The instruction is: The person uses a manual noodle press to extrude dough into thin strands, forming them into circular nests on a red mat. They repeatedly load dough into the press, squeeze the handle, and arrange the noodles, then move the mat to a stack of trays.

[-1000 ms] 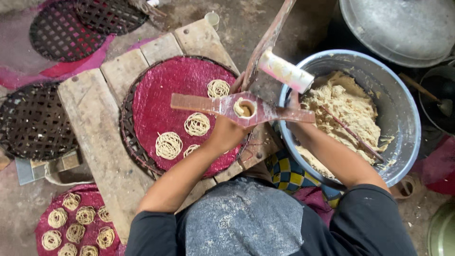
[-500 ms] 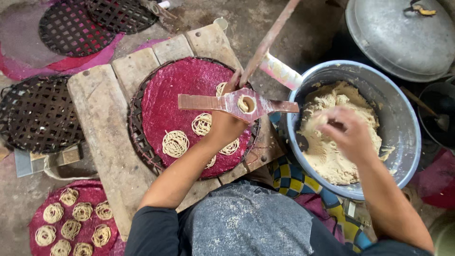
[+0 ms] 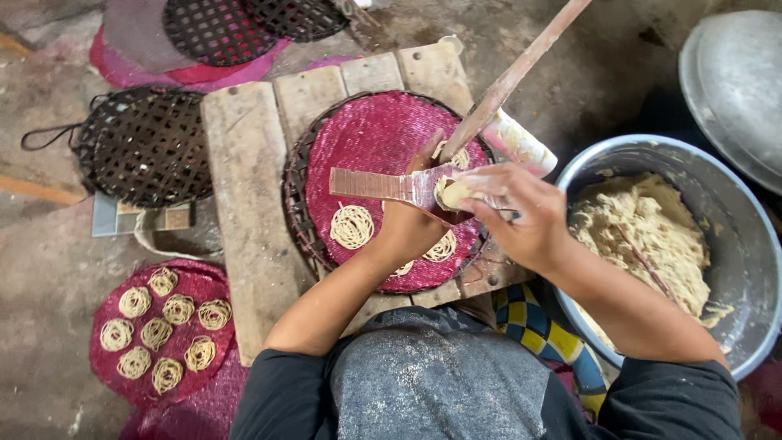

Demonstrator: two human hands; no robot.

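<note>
Rough concrete floor [image 3: 49, 269] surrounds a low plank surface [image 3: 244, 212] on which the work sits. Dough lump [image 3: 453, 192], pale and soft, is at the centre of the press [image 3: 407, 186], a flat winged tool held over the round magenta mat [image 3: 375, 138]. Right hand [image 3: 521, 213] has its grip pressed together on that lump, fingers bent over the press opening. Left hand [image 3: 411, 232] grips the press from below, fingers wrapped around its body; the flat wing juts out to the left of this grip. Under both grips, coiled noodle nests [image 3: 352, 226] lie on the mat, one just left of the left hand, others partly hidden beneath it. A long wooden lever [image 3: 521, 69] rises away from the press, beyond the right grip. Right of the right grip stands a large metal basin [image 3: 741, 326] holding a mass of dough [image 3: 643, 244]. Well left of the left grip, a second magenta mat [image 3: 163, 326] on the floor carries more finished nests. Dark woven trays [image 3: 142, 147] lie beyond it.
</note>
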